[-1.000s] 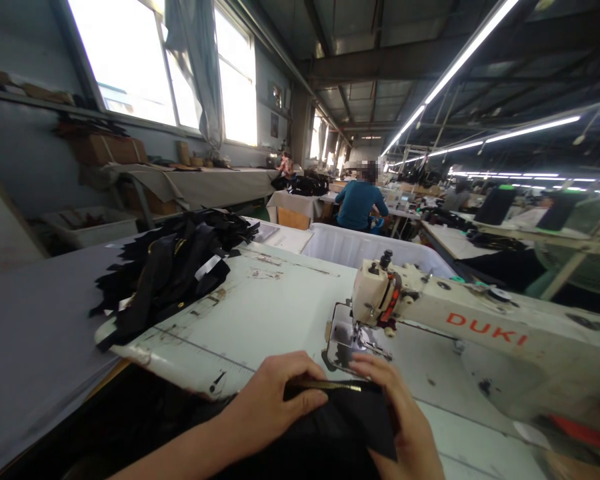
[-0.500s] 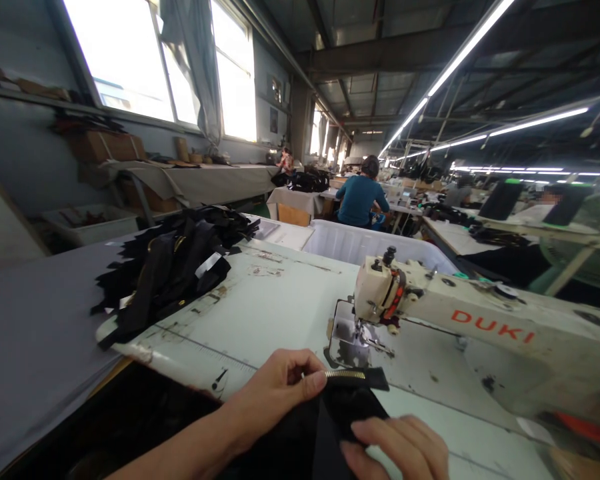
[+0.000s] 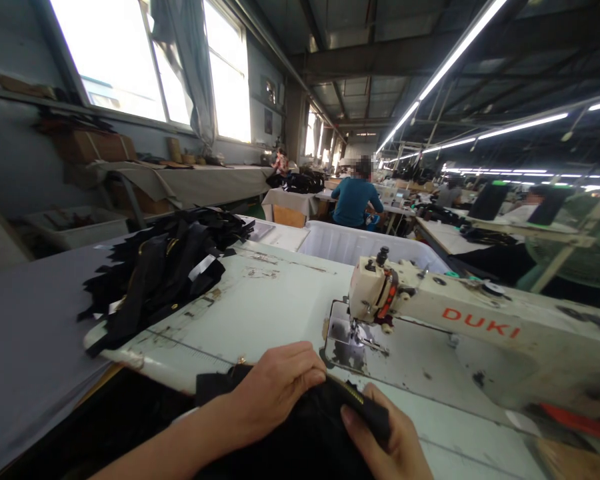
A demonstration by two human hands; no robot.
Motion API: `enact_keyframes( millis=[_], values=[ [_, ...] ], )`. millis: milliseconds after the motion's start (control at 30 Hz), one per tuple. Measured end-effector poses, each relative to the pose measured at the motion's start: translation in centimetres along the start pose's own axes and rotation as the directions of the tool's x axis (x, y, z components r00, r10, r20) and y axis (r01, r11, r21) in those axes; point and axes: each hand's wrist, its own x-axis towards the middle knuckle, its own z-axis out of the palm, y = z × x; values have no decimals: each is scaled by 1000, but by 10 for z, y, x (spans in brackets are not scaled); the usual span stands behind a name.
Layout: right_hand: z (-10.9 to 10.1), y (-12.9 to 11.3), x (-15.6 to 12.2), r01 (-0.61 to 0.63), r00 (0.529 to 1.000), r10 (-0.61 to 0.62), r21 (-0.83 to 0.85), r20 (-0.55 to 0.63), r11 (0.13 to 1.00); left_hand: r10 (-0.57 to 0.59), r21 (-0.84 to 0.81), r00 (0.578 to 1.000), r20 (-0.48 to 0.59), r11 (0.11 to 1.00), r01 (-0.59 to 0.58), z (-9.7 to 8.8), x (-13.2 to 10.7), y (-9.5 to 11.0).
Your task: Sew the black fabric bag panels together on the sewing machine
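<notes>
Black fabric (image 3: 305,433) with a metal zipper (image 3: 354,392) along its upper edge hangs between my hands, at the near edge of the sewing table. My left hand (image 3: 285,380) is closed on the fabric edge at the left end of the visible gold teeth. My right hand (image 3: 387,433) pinches the black zipper piece at its right end, thumb in front. Just beyond my hands is the needle area of a sewing machine (image 3: 475,323) marked DUKI. The cloth's lower part falls into dark shadow.
A heap of black zippered pieces (image 3: 165,267) lies on the table (image 3: 275,313) at left. Behind the machine stands a white plastic bin (image 3: 370,245). Beyond it a person in a blue top (image 3: 356,200) sits facing away.
My right hand has moved up from the lower cloth to the zipper's right end. The zipper now slopes down to the right, and more black fabric shows to the left of my left hand.
</notes>
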Motion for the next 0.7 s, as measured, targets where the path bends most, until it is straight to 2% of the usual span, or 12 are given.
enact_keyframes(
  millis=[33, 167, 267, 367, 433, 533, 700],
  values=[
    [-2, -1, 2, 14, 1000, -13, 4, -8, 1000, -14, -46, 999, 30, 999, 16, -2, 1, 1],
    [-15, -9, 8, 188, 979, -194, -90, -60, 978, -110, -194, 990, 86, 973, 125, 1, 3, 1],
    [-25, -16, 11, 140, 990, -141, -89, -14, 986, -183, -234, 979, 90, 952, 199, 6, 1, 0],
    [-33, -21, 14, 124, 982, -109, -97, 153, 988, -214, -242, 973, 88, 943, 229, 7, 0, 0],
    [-36, -23, 16, 187, 961, -142, -173, 239, 967, -211, -227, 974, 78, 948, 223, 7, -1, 1],
    [-38, -27, 18, 250, 947, -177, -268, 269, 930, -175, -173, 981, 81, 967, 187, 7, -2, 2],
    [-41, -34, 25, 315, 898, -228, -188, 377, 930, -64, -188, 980, 187, 977, 100, 4, -3, -1]
  ],
)
